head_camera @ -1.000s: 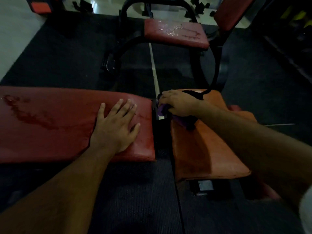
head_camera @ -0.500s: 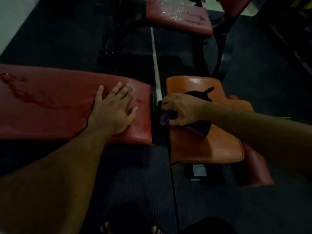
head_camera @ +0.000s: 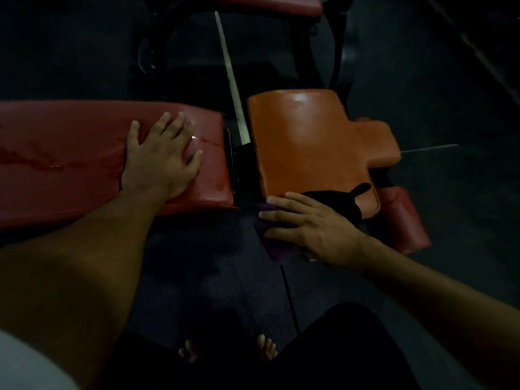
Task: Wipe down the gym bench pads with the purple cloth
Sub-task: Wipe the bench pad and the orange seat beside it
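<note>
Now right hand (head_camera: 312,229) presses purple cloth (head_camera: 277,250) with flat fingers at orange pad's (head_camera: 306,144) 6 o'clock edge, wiping; left hand (head_camera: 163,161), fingers spread, braces on red pad (head_camera: 70,153).

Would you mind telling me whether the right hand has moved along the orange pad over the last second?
Yes. The right hand slid the purple cloth from the orange pad's far edge to its near edge.
</note>
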### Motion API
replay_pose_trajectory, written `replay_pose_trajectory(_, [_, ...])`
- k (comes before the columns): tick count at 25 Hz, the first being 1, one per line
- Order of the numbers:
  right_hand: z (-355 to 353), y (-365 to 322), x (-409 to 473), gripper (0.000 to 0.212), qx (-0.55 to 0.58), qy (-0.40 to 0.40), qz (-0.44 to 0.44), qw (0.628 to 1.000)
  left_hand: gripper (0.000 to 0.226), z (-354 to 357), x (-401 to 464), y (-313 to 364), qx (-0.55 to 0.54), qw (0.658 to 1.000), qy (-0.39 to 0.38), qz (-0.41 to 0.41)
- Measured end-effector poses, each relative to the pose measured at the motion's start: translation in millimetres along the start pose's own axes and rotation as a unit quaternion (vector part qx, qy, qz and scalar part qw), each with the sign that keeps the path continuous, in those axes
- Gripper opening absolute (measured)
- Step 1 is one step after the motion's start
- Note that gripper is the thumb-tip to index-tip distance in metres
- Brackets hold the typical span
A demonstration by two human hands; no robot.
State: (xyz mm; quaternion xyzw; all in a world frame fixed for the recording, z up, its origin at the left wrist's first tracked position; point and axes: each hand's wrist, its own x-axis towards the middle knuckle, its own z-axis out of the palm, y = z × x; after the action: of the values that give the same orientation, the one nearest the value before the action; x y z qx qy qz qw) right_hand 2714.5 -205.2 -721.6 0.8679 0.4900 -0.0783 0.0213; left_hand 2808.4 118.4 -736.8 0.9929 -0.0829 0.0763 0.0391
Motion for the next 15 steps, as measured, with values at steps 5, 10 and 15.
replay_pose_trajectory(5, [38.3, -16.4, -61.8, 0.04, 0.18, 0.41, 0.353, 0.821, 0.062, -2.5, 0.6, 2.9, -0.009, 1.0, 0.005, -0.005])
replay_pose_trajectory(10, [22.6, 66.3, -95.3, 0.036, 0.461, 0.48, 0.624, 0.409, 0.061, -4.7, 1.4, 5.3, -0.007, 1.0, 0.003, -0.002])
replay_pose_trajectory(15, [9.9, 117.7, -77.3, 0.031, 0.423, 0.297, 0.614, 0.596, 0.062, -0.6, 3.2, 3.4, -0.001, 1.0, 0.001, -0.002])
